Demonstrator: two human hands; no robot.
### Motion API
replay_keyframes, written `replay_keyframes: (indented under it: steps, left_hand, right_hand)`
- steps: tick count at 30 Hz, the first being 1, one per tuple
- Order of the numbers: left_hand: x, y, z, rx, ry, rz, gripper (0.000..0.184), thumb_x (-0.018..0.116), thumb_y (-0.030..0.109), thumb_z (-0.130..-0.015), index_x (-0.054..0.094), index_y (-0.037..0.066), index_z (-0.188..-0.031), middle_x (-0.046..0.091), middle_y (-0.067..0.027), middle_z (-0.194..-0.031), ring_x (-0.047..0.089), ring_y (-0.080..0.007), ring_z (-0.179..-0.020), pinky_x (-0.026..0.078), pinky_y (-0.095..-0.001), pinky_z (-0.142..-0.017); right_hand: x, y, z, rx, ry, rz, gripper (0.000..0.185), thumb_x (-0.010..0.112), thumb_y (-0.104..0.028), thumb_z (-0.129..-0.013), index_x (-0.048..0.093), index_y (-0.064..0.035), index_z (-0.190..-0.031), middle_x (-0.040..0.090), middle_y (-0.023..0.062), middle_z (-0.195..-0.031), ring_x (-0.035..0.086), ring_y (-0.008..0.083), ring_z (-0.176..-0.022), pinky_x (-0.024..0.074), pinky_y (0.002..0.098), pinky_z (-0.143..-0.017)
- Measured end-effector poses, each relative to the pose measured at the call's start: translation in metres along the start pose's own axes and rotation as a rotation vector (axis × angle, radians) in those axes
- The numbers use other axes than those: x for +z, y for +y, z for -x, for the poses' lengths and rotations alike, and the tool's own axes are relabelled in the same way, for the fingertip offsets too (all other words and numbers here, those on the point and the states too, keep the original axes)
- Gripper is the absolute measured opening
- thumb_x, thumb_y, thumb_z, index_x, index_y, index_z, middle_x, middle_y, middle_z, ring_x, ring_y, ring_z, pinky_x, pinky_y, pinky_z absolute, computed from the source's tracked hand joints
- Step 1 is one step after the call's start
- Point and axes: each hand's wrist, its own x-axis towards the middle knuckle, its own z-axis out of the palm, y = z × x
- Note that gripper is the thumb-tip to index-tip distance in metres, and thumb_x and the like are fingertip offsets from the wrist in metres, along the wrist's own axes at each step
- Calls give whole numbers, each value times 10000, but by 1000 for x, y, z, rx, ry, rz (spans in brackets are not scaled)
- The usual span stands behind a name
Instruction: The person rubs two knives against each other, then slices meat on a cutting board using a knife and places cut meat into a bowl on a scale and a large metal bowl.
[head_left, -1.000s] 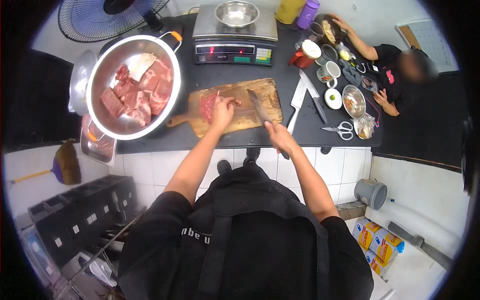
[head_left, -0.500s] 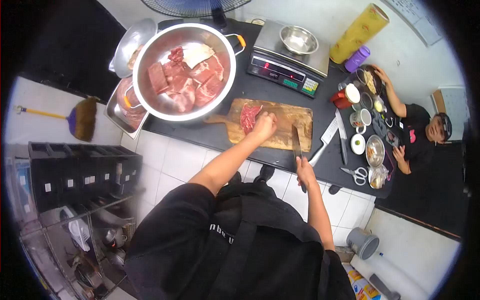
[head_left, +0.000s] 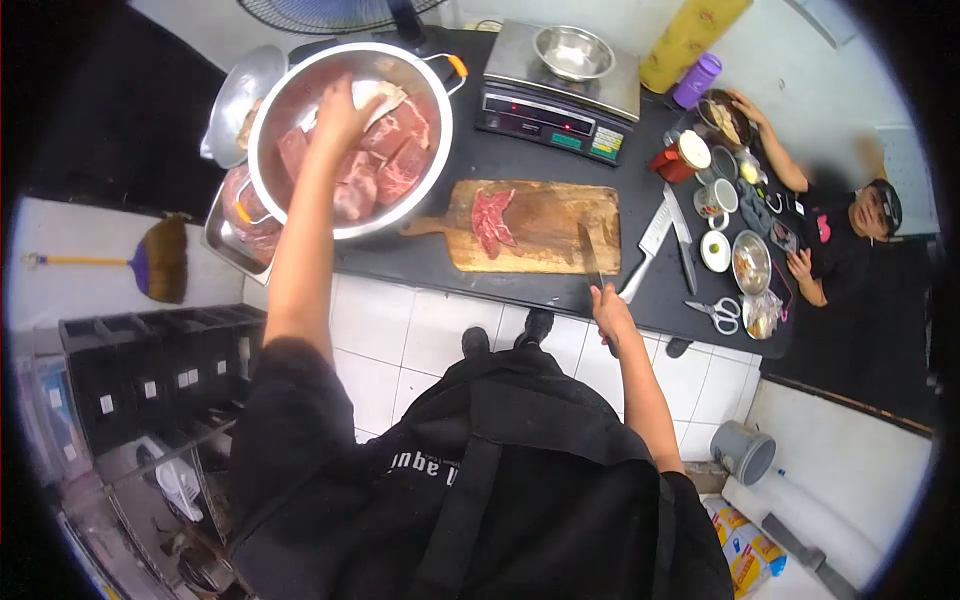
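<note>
My left hand [head_left: 342, 115] is inside the large steel pot [head_left: 443, 150], over the raw meat chunks [head_left: 383, 150]. Its fingers look apart, above the far side of the pile, partly covering a pale fatty piece [head_left: 385, 98]. What lies under the palm is hidden. My right hand [head_left: 612, 312] is wrapped around the handle of a knife [head_left: 590, 255], whose blade tip rests over the right part of the wooden cutting board [head_left: 555, 225]. Thin strips of red meat [head_left: 493, 222] lie on the board's left part, apart from the knife.
A digital scale [head_left: 555, 115] with a steel bowl [head_left: 573, 52] stands behind the board. Right of it lie a cleaver [head_left: 655, 230], another knife [head_left: 685, 265] and scissors [head_left: 722, 315]. A co-worker [head_left: 850, 230] sits at the right end. A meat tray [head_left: 225, 240] is beside the pot.
My left hand has left the meat strips on the board and moved left into the pot. My right hand still holds the knife over the board. The view has shifted slightly.
</note>
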Motion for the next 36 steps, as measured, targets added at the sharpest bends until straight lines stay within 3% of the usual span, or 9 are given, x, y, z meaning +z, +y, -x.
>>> replay_keyframes:
  steps: [3,6,9,12,16,18,29,33,36]
  left_hand:
    - [44,54,82,138,-180,339,317,679,275,-821,669,5,-986,678,-206,-900,666,-306,-886,501,-403,-789]
    - [110,84,153,-86,-593,297,332,636,218,-864,612,3,-1115,664,-197,-1019,656,-317,-933,492,-399,-844]
    - [188,65,171,-53,-203,197,356,655,212,-846,603,12,-1137,662,-199,-1016,646,-348,-940,489,-428,-854]
    - [215,80,163,98,-155,133,427,688,218,-813,584,20,-1177,656,-206,-1033,641,-359,-946,485,-447,-869]
    - [234,89,152,70,-275,-135,376,648,189,-841,592,-49,-1128,642,-246,-1050,621,-388,-988,462,-457,-913]
    - [237,92,139,94,-620,-259,315,634,190,-859,623,-37,-1078,664,-236,-980,641,-376,-953,491,-463,-864]
    - [150,148,148,-119,-841,426,371,758,220,-802,613,0,-1064,681,-138,-824,701,-247,-729,564,-376,-609]
    - [205,128,154,-19,-787,546,355,753,253,-818,614,16,-1043,672,-101,-887,644,-157,-802,543,-337,-651]
    - [255,130,162,-365,-848,884,316,719,213,-854,609,13,-1072,671,-82,-877,640,-149,-795,554,-304,-650]
  right_hand:
    - [1,3,-4,9,-5,-4,440,371,-349,-1014,448,82,-1047,605,237,-644,600,323,-442,478,411,-345]
    - [-3,-1,-3,19,-27,-23,437,376,-347,-1013,448,80,-1065,617,254,-690,615,326,-468,483,416,-345]
    - [-7,-9,5,53,-28,-25,434,380,-345,-1011,445,77,-1086,619,245,-707,610,309,-470,494,413,-354]
    - [-9,-13,9,50,-19,-44,434,391,-346,-1008,451,78,-1076,619,239,-712,602,296,-474,491,407,-354]
    - [-5,-2,1,42,-26,-68,442,396,-348,-1004,453,84,-1076,625,257,-728,616,323,-492,505,421,-364]
    - [-6,-1,1,62,-31,-96,446,402,-351,-1000,458,83,-1087,629,274,-742,630,352,-519,522,438,-383]
    - [-16,6,1,84,-101,-91,451,391,-378,-1006,442,54,-1126,639,233,-753,635,313,-527,528,429,-414]
    - [-10,24,-10,14,-193,-306,424,413,-356,-1004,427,47,-1135,619,205,-719,602,268,-490,498,414,-385]
    - [-10,23,-3,-21,-168,-383,411,452,-317,-994,408,50,-1174,600,194,-708,578,238,-471,492,389,-409]
